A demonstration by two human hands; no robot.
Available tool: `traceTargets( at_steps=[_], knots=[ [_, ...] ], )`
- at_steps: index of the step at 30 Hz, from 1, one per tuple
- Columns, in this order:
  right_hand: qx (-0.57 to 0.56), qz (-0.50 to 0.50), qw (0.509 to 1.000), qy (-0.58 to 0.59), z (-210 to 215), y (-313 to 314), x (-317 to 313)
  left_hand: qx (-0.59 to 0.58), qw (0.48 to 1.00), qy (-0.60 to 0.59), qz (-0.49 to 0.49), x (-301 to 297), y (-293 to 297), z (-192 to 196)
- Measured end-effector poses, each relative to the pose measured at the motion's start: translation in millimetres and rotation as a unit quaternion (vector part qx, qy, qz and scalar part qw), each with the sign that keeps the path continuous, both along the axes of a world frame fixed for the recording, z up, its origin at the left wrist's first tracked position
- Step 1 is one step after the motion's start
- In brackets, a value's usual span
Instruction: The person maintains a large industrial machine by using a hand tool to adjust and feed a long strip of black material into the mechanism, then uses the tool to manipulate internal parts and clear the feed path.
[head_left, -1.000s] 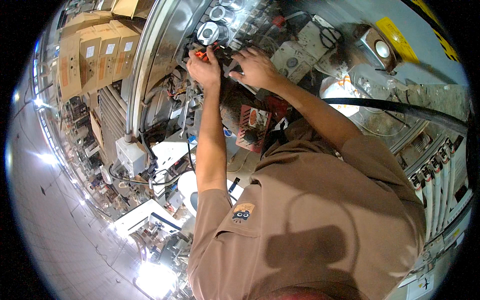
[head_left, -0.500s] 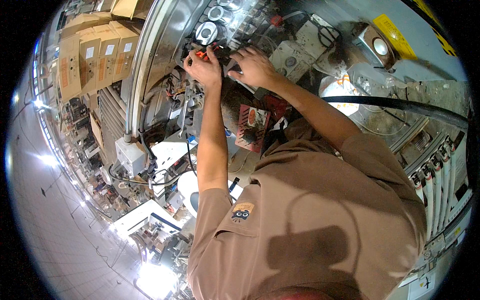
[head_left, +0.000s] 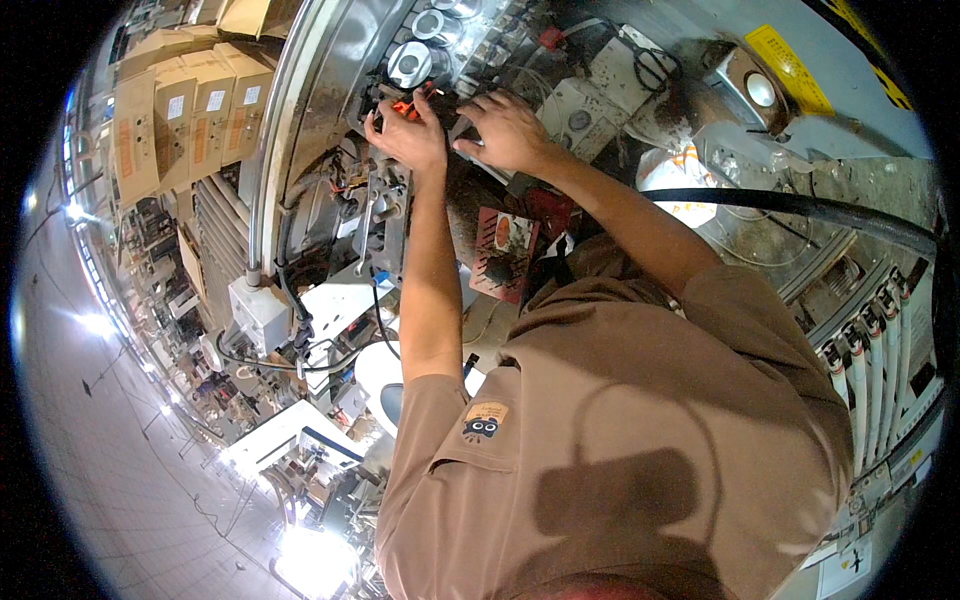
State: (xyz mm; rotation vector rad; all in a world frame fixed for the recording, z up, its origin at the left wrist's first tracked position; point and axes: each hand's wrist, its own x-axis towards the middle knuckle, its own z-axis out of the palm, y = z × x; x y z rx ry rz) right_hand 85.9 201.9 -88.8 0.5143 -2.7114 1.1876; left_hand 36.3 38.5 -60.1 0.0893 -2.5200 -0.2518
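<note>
Both hands work close together on dark metal parts at the far middle of the bench. My left hand (head_left: 410, 138) has its fingers curled and pinched around a small orange-and-black piece (head_left: 403, 108), whose exact kind I cannot make out. To its right, my right hand (head_left: 505, 132) bends over a dark part, thumb below and fingers above. The fingers mostly hide what lies in that grip. Just beyond my left hand stands a round silver metal fitting (head_left: 409, 64) with a dark centre.
Black scissors (head_left: 656, 68) lie to the right of a grimy white box (head_left: 580, 120). A red panel with black slots (head_left: 503, 255) sits near my body. A thick black hose (head_left: 800, 205) crosses at right. Cardboard boxes (head_left: 172, 120) stand at far left.
The left forearm has shifted slightly to the right and the left hand has turned a little. My right hand stays almost in the same place.
</note>
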Motion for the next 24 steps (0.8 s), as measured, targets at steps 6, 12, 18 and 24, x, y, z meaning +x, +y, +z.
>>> traceTargets(
  at_steps=[6,12,18,24],
  knots=[
    [-0.001,0.012,1.000,-0.005,0,1,-1,-0.006,1.000,-0.007,-0.009,0,1,-4],
    [0.004,0.012,1.000,-0.020,1,1,-1,-0.005,1.000,0.019,-0.023,-1,-1,-7],
    [0.006,0.007,1.000,-0.024,-1,2,-1,-0.007,0.999,0.018,-0.030,-3,5,-7],
    [0.003,0.023,0.999,-0.031,6,1,-3,-0.034,0.998,0.037,-0.037,-15,4,-4]
  ],
)
